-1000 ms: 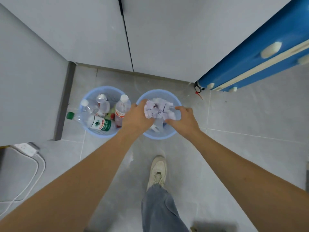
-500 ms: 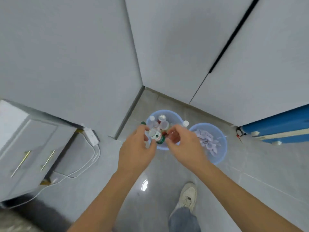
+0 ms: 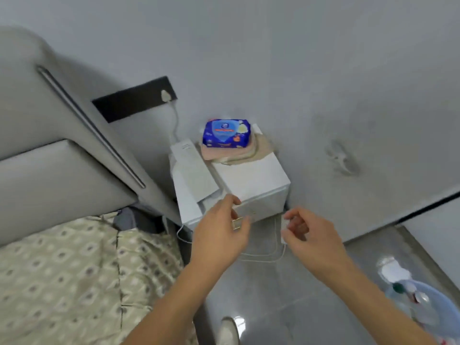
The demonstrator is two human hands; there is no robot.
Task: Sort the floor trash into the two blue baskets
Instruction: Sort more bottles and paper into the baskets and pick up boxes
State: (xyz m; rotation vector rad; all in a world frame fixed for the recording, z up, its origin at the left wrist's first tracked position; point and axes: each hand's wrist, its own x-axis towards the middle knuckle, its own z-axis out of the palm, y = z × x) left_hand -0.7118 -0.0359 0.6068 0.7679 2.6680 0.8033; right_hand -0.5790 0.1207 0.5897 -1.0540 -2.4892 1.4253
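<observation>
1. Your left hand (image 3: 220,235) hangs loosely curled and empty, in front of the white boxy nightstand (image 3: 251,185).
2. Your right hand (image 3: 310,235) is half open, fingers bent, holding nothing.
3. The blue plastic basket (image 3: 433,310) sits at lower right on glossy grey tile, blurred bottles (image 3: 398,277) inside.

White nightstand (image 3: 251,180) against wall: blue wipes pack (image 3: 226,133) on folded cloths (image 3: 236,151) at back edge, power strip (image 3: 190,168) along left edge.
</observation>
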